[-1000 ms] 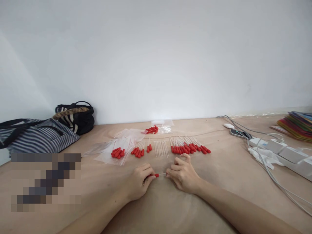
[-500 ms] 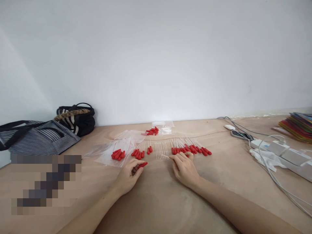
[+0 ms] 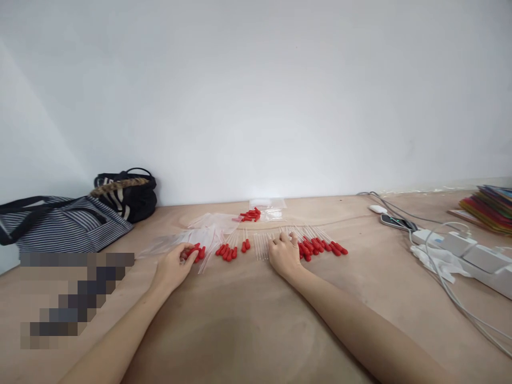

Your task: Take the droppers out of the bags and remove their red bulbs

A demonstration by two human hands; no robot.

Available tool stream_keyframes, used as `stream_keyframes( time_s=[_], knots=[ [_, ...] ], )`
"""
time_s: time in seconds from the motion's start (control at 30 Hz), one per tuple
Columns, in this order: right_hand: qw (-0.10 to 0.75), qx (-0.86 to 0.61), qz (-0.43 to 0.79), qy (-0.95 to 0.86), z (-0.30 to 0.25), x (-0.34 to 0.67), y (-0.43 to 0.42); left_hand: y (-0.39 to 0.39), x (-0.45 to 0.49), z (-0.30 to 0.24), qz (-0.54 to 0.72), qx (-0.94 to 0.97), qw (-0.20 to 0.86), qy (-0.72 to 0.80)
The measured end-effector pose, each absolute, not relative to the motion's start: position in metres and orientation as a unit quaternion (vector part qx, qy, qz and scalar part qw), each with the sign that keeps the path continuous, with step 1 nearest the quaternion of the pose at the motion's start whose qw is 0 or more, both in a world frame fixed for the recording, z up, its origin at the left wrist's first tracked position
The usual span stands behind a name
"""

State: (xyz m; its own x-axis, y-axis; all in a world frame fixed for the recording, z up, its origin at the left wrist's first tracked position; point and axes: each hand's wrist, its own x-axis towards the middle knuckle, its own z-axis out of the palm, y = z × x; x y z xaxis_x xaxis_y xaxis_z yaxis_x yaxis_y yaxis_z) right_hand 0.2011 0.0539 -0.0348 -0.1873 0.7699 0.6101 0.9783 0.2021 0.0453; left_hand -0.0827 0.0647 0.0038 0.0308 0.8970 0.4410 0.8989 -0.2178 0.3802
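Observation:
My left hand (image 3: 175,265) reaches to a small pile of red rubber bulbs (image 3: 199,255) lying on clear plastic bags. Its thumb and fingers are closed on a bulb at the pile's near left side. My right hand (image 3: 286,256) rests over thin clear tubes (image 3: 261,247), laid side by side, with its fingers curled down; what they hold is hidden. To its right lies a fanned row of droppers (image 3: 318,245), clear tubes with red bulbs toward me. More droppers (image 3: 227,252) lie between my hands, a pair of them (image 3: 245,246) slightly apart.
Farther back, more red bulbs (image 3: 251,215) lie by a clear bag of tubes (image 3: 274,214). Clear bags (image 3: 212,223) spread on the left. A striped bag (image 3: 68,226) and a black bag (image 3: 140,197) stand far left. Power strips (image 3: 476,256), cables and a folder stack (image 3: 488,210) occupy the right.
My left hand has moved left from beside the droppers to the bulb pile. My right hand has shifted left and forward over the tubes; the slanted tube at its fingertips no longer shows.

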Motion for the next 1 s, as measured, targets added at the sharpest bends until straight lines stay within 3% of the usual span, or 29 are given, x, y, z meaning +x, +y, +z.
stream_keyframes(
  time_s=[0.23,0.43,0.63,1.0],
  knots=[
    [0.285,-0.558,-0.222,-0.747,-0.038,0.205,0.037,0.057,-0.057,0.001,-0.331,-0.773,0.147,-0.521],
    [0.354,-0.451,-0.234,-0.785,-0.038,0.223,-0.004,0.060,0.004,-0.001,-0.249,-0.834,0.165,-0.464],
    [0.375,-0.451,-0.204,-0.784,-0.040,0.241,-0.026,0.078,0.042,0.001,-0.178,-0.829,0.195,-0.494],
    [0.379,-0.437,-0.197,-0.791,-0.037,0.236,-0.024,0.079,0.053,0.006,-0.184,-0.799,0.215,-0.530]
  ],
)
